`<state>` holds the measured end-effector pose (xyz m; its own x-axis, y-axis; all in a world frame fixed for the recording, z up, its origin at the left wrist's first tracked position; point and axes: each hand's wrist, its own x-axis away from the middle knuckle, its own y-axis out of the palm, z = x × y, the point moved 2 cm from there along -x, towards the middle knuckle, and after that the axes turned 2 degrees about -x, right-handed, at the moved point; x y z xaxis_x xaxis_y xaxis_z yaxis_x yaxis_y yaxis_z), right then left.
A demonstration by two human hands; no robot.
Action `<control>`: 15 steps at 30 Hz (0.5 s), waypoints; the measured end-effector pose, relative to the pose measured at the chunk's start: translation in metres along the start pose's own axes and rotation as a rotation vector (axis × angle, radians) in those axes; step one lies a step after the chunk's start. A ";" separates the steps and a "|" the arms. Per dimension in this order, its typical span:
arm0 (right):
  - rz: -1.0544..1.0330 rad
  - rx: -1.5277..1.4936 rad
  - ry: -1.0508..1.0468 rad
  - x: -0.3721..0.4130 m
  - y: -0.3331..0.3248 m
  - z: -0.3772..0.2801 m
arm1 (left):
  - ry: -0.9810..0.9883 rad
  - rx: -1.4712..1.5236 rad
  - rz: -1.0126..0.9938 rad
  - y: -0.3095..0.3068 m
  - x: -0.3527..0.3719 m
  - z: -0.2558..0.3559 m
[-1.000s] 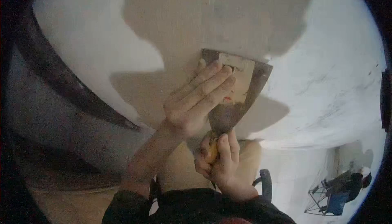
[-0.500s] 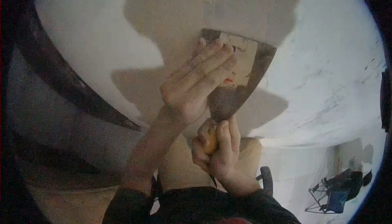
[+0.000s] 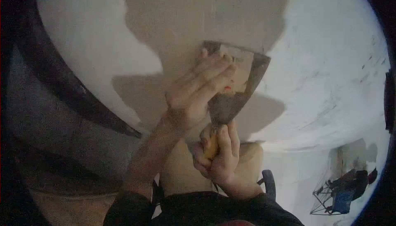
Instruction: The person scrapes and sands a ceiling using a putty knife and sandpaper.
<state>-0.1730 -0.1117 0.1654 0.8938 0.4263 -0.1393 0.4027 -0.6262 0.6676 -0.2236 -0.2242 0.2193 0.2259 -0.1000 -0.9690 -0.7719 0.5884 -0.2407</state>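
Note:
A wide metal putty knife [image 3: 243, 86] lies flat against a pale plastered wall [image 3: 330, 69], its blade smeared with light filler. My right hand [image 3: 218, 156] is wrapped around its yellowish wooden handle [image 3: 211, 145] below the blade. My left hand [image 3: 196, 92] rests on the blade's face, its fingers stretched out and pressing the blade toward the wall. The blade's top edge sits in the shadowed, tan part of the wall [image 3: 206, 16].
A dark curved band [image 3: 70, 90] runs down the left side. Below it is a grey surface [image 3: 53, 131]. Far down at the right stand a blue folding frame [image 3: 334, 201] and some dark objects. My dark sleeves [image 3: 198, 209] fill the bottom edge.
The knife and both hands slid up the wall between the first two frames, then came back down a little and shifted slightly left. The grip stays the same.

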 end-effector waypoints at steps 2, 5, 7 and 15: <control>-0.051 0.047 0.020 -0.009 0.018 -0.001 | -0.043 -0.002 -0.003 -0.015 -0.013 -0.002; -0.016 -0.078 0.050 -0.004 0.034 -0.001 | -0.028 0.001 -0.001 -0.022 -0.016 -0.009; 0.006 -0.052 0.080 0.003 0.031 0.007 | -0.022 -0.006 -0.010 -0.024 -0.004 -0.010; 0.040 -0.170 0.127 0.000 0.056 -0.006 | 0.017 -0.023 0.011 -0.041 -0.034 -0.013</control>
<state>-0.1522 -0.1428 0.2070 0.8721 0.4888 -0.0237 0.3184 -0.5299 0.7861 -0.2072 -0.2551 0.2616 0.2068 -0.1076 -0.9724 -0.7879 0.5709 -0.2307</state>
